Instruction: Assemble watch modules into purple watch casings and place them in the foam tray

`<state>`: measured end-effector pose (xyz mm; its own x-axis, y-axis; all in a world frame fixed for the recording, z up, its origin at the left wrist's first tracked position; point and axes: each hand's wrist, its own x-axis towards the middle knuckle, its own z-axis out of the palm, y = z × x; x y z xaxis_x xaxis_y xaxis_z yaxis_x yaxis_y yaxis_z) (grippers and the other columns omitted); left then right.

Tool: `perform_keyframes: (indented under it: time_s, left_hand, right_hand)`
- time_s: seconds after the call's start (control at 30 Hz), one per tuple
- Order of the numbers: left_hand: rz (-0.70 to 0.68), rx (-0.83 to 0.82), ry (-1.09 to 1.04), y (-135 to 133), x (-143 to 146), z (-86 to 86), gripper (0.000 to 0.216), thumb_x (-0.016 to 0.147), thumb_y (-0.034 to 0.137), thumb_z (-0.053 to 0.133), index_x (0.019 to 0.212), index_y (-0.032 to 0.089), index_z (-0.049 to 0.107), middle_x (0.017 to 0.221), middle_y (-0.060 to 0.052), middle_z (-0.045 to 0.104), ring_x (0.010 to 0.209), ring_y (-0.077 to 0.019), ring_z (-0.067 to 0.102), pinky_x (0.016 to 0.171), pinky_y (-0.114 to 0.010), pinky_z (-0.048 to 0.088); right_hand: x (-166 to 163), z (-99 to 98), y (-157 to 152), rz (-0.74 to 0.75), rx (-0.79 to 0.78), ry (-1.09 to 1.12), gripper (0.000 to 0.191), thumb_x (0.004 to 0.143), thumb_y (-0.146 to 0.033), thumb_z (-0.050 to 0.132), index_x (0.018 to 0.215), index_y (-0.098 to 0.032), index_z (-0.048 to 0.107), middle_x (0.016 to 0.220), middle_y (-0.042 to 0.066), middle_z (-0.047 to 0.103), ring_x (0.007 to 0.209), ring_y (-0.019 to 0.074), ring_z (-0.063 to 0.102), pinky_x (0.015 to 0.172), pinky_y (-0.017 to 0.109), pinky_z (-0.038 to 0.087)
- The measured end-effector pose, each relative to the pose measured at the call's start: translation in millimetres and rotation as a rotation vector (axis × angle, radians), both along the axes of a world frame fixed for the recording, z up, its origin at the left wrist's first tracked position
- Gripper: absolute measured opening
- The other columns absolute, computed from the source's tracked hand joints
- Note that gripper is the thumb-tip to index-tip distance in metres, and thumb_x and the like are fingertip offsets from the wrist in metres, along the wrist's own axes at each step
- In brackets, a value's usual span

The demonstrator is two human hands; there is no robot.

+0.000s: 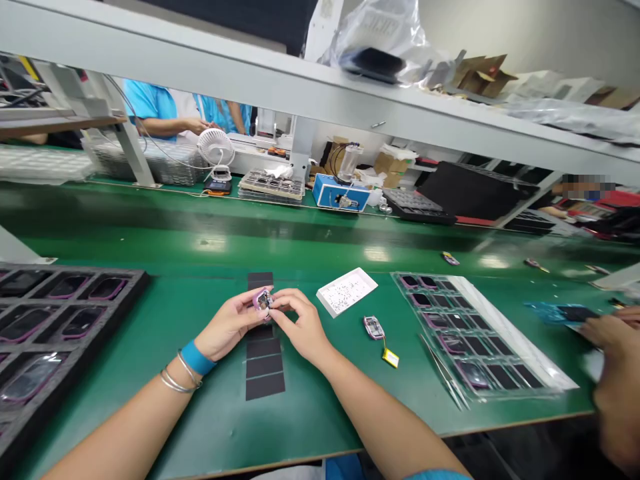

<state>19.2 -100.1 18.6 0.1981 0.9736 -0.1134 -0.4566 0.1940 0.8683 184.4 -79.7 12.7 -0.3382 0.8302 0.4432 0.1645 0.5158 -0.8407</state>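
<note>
My left hand (229, 325) and my right hand (300, 325) meet over the green bench, both pinched on a small pink device casing (263, 300) with exposed electronics. The left wrist wears a blue band and thin bangles. A strip of black square pads (264, 360) lies under the hands. To the right lie another pink casing (374, 327) wired to a small yellow battery (391, 358), and a white sheet of tiny parts (347, 291).
A black foam tray (75, 347) of pink devices sits at the left. A clear tray (465, 333) of devices lies at the right, tweezers (443, 373) beside it. A co-worker's hands (613, 347) work at the far right. Other people sit beyond the conveyor belt (300, 233).
</note>
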Motion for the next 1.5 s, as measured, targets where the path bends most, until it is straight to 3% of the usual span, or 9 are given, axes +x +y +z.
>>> perform_keyframes:
  time_s: [0.43,0.93,1.5]
  left_hand:
    - [0.052,0.127,0.152,4.0,-0.9,-5.8,0.049,0.059,0.017,0.080,0.105,0.022,0.062,0.096,-0.003,0.064,0.085,-0.0148,0.060,0.077,-0.023,0.049]
    - [0.062,0.091,0.141,1.1,0.7,-7.4,0.052,0.059,0.018,0.080,0.107,0.022,0.061,0.099,-0.004,0.064,0.088,-0.0163,0.061,0.080,-0.024,0.048]
    - [0.103,0.041,0.147,-1.4,5.9,-3.3,0.054,0.054,0.019,0.083,0.105,0.021,0.063,0.099,-0.005,0.066,0.088,-0.0169,0.062,0.079,-0.024,0.049]
  right_hand:
    - [-1.4,-3.5,4.0,0.029,-0.103,0.032,0.002,0.076,-0.021,0.067,0.077,-0.022,0.066,0.096,0.004,0.062,0.095,0.0168,0.060,0.081,0.030,0.051]
    - [-2.6,-15.5,10.8,0.077,-0.206,0.077,0.007,0.074,-0.028,0.068,0.073,-0.021,0.066,0.094,0.003,0.061,0.083,0.0150,0.061,0.071,0.027,0.053]
    - [-4.0,-20.4,13.8,0.056,-0.205,0.101,0.013,0.072,-0.032,0.072,0.073,-0.020,0.067,0.090,0.002,0.062,0.082,0.0153,0.062,0.073,0.028,0.052]
